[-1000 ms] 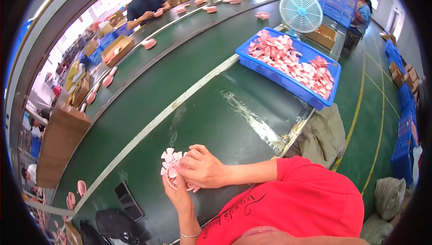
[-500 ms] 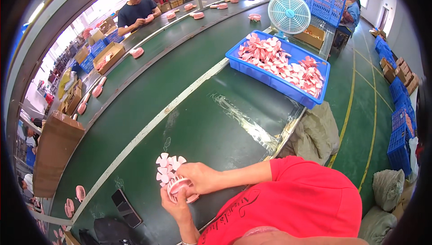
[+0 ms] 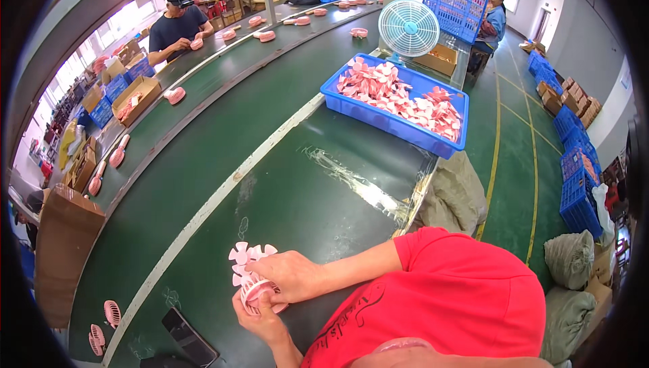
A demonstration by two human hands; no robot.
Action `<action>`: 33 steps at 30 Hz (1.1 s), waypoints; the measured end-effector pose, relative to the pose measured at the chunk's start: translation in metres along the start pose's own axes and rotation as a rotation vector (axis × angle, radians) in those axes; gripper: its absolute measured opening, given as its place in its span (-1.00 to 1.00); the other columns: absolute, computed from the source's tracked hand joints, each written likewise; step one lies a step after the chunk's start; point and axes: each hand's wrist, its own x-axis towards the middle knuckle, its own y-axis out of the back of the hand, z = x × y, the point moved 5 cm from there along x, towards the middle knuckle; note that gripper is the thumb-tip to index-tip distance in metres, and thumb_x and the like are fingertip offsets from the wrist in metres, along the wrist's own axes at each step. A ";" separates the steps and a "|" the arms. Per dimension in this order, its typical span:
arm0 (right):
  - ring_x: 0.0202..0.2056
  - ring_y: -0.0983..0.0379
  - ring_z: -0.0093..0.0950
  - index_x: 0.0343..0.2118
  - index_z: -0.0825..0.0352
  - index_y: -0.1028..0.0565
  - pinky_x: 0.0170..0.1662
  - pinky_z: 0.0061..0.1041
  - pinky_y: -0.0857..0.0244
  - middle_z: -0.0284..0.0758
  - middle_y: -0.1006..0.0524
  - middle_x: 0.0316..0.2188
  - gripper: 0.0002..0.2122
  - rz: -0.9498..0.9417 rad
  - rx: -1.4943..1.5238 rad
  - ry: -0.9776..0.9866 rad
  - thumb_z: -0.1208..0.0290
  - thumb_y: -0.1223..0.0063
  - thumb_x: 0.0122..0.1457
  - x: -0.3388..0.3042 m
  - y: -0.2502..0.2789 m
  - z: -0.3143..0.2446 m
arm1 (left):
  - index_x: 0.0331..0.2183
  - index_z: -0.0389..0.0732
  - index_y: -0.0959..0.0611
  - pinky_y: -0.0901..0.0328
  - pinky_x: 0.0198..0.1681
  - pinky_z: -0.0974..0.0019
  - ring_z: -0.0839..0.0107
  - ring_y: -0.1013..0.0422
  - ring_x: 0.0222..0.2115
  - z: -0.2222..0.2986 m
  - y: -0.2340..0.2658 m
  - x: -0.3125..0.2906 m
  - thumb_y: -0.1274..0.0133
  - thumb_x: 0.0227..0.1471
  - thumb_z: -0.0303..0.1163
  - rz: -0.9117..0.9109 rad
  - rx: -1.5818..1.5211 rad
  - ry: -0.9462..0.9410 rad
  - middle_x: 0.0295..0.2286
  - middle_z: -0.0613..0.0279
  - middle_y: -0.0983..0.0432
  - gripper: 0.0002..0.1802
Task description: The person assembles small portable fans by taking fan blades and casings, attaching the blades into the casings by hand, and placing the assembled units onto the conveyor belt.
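Note:
Low in the picture, my left hand (image 3: 260, 321) is closed around a round pink fan housing (image 3: 254, 292) with a slatted rim, its thumb on the near side. My right hand (image 3: 292, 277) bends over the far right side of the same housing, its fingers curled against it. The right fingertips are partly hidden, so whether they also pinch a small part cannot be seen. Touching the far side of the housing or just beyond it, several loose pink fan blades (image 3: 240, 254) lie on the dark green work surface (image 3: 318, 212).
A blue tray (image 3: 392, 119) heaped with pink blades stands ahead right, before a light-blue desk fan (image 3: 409, 28). A phone (image 3: 189, 336) and slatted pink covers (image 3: 112, 313) lie at left. Pink fan bodies (image 3: 174, 95) line the far belt, where a co-worker (image 3: 177, 27) handles one.
The view has shifted, so most of the scene sits further left. Both my hands stay on the housing, and the right fingers lie a little more over it.

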 end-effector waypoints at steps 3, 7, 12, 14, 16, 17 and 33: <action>-0.33 -0.47 -0.20 -0.16 0.41 -0.38 -0.32 -0.27 -0.35 -0.14 -0.49 -0.39 -0.52 -0.028 -0.027 0.009 0.36 -0.22 -0.19 0.005 -0.007 -0.007 | -0.24 -0.37 -0.46 -0.33 -0.20 0.38 0.43 -0.39 -0.33 0.006 0.003 -0.001 -0.14 -0.05 -0.50 0.042 -0.048 0.014 -0.34 0.18 -0.46 -0.70; -0.34 -0.50 -0.20 -0.14 0.35 -0.42 -0.29 -0.30 -0.38 -0.13 -0.53 -0.40 -0.50 -0.174 -0.001 -0.180 0.30 -0.23 -0.21 0.014 -0.014 -0.003 | -0.16 -0.39 -0.44 -0.27 -0.04 0.29 0.32 -0.37 -0.19 0.000 0.011 0.004 -0.10 -0.03 -0.52 0.019 -0.044 0.079 -0.22 0.06 -0.42 -0.66; -0.39 -0.52 -0.31 -0.22 0.28 -0.48 -0.25 -0.39 -0.41 -0.19 -0.54 -0.41 -0.49 -0.112 0.200 -0.304 0.14 -0.32 -0.28 0.045 -0.009 0.055 | 0.10 -0.39 -0.19 -0.04 0.16 0.18 0.18 -0.18 0.07 0.015 0.007 0.000 -0.03 0.05 -0.42 0.145 -0.114 -0.077 0.04 -0.09 -0.20 -0.37; -0.43 -0.48 -0.47 -0.19 0.31 -0.48 -0.34 -0.43 -0.42 -0.31 -0.53 -0.42 -0.52 0.091 0.408 -0.396 0.22 -0.32 -0.22 0.080 0.009 0.076 | 0.11 -0.39 -0.15 -0.06 0.15 0.14 0.16 -0.20 0.07 0.025 0.021 -0.003 0.01 0.07 -0.45 0.228 0.026 -0.233 0.03 -0.10 -0.22 -0.38; -0.38 -0.48 -0.54 0.04 0.42 -0.30 -0.45 -0.57 -0.41 -0.24 -0.50 -0.32 -0.43 0.184 0.698 -0.595 0.32 -0.24 -0.03 0.102 0.030 0.097 | 0.06 -0.40 -0.22 -0.12 0.11 0.16 0.18 -0.24 0.04 0.024 0.024 -0.008 0.02 0.06 -0.51 0.239 -0.021 -0.250 0.00 -0.09 -0.27 -0.46; -0.37 -0.48 -0.50 0.13 0.48 -0.16 -0.40 -0.55 -0.42 -0.20 -0.49 -0.29 -0.32 0.301 0.699 -0.636 0.29 -0.22 0.01 0.104 0.041 0.117 | 0.03 -0.38 -0.28 -0.17 0.06 0.22 0.25 -0.28 0.00 0.020 0.018 -0.009 0.05 0.07 -0.54 0.061 -0.065 -0.194 -0.05 -0.04 -0.33 -0.53; 0.06 -0.28 -0.19 -0.16 0.33 -0.49 0.12 -0.29 -0.13 -0.23 -0.48 -0.07 -0.67 0.494 -0.906 -0.542 0.47 -0.10 -0.06 -0.171 0.155 0.102 | 0.05 -0.36 -0.31 -0.28 0.01 0.18 0.14 -0.43 -0.11 -0.001 -0.041 -0.035 -0.02 0.11 -0.35 -1.101 -0.654 0.665 -0.10 -0.11 -0.43 -0.48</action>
